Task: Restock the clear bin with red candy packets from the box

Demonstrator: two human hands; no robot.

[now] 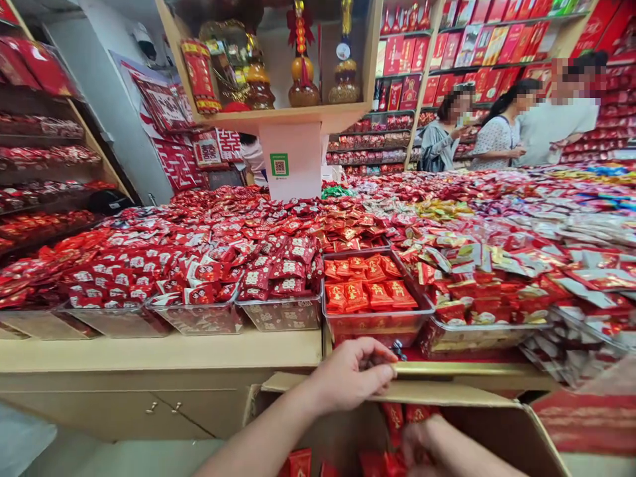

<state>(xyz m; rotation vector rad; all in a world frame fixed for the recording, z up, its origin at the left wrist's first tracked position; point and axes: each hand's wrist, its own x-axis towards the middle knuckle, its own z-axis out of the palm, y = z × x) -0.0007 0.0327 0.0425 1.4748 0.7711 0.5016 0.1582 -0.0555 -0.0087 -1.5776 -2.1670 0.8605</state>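
Loosely curled, seemingly empty, your left hand (355, 374) hangs over the brown cardboard carton (462, 395); your blurred right hand (431, 442), its hold impossible to tell, is among glossy red packets (301, 462) inside. Just beyond, a clear plastic bin (370, 322) holds plump, gold-printed red sachets (356, 295).

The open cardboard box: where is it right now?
In the head view, the cardboard box is at the bottom, right of centre, in front of the counter, with the right hand inside it.
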